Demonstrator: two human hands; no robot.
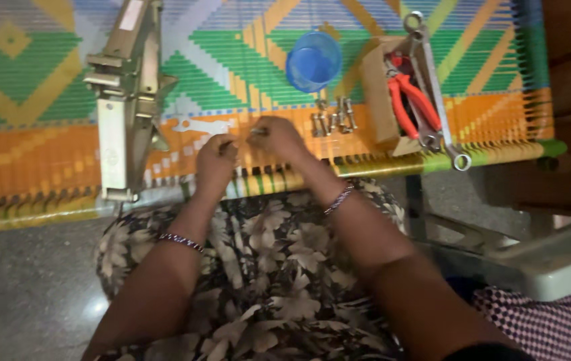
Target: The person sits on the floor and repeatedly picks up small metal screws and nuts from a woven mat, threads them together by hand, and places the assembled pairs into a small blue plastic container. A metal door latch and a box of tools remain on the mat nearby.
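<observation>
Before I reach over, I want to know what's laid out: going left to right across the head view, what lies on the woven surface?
Metal scissor jack → left hand → right hand → blue plastic cup → red-handled pliers → spanners.

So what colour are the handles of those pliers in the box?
Red, on the pliers in the cardboard box; head view.

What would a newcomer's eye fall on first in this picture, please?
Probably the bright woven surface in green, orange and yellow. On it lie a metal scissor jack at left, a blue cup, and red-handled pliers at right. In front, the left hand and right hand meet over a small metal piece.
</observation>
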